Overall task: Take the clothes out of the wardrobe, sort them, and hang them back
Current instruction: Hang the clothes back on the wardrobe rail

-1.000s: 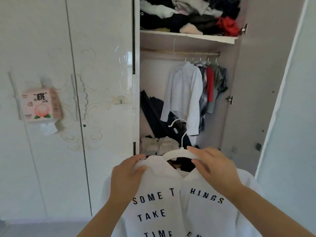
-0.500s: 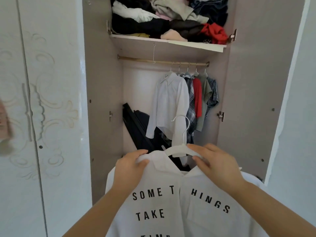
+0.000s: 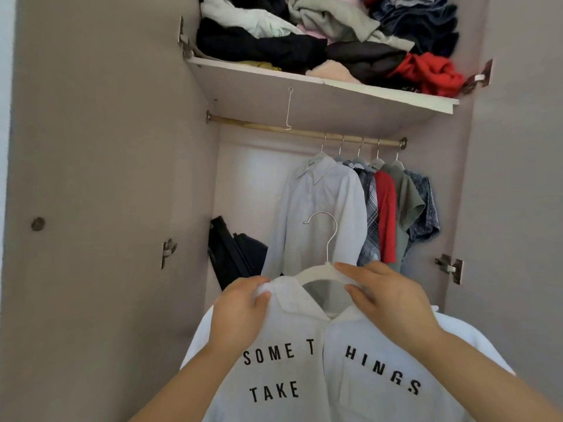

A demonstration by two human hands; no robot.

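Note:
A white shirt (image 3: 304, 367) printed "SOME THINGS TAKE" hangs on a white hanger (image 3: 323, 271) in front of me, low in the view. My left hand (image 3: 240, 312) pinches the shirt's left collar and shoulder over the hanger's arm. My right hand (image 3: 387, 300) grips the hanger's right arm together with the shirt's shoulder. The hanger's hook points up, below the wooden rail (image 3: 304, 132) of the open wardrobe. On the rail's right half hang a pale long-sleeved shirt (image 3: 320, 208), a plaid shirt (image 3: 370, 214), a red top (image 3: 385, 214) and other garments.
The shelf (image 3: 320, 95) above the rail carries a heap of crumpled clothes (image 3: 329, 38). A thin wire hook (image 3: 288, 108) dangles from the shelf over the rail's bare left half. A black bag (image 3: 234, 257) leans in the lower left corner. Open doors flank both sides.
The view has moved closer to the wardrobe and shifted right, so the closed door with the tissue pack has left the frame. Both hands keep their hold on the shirt and hanger.

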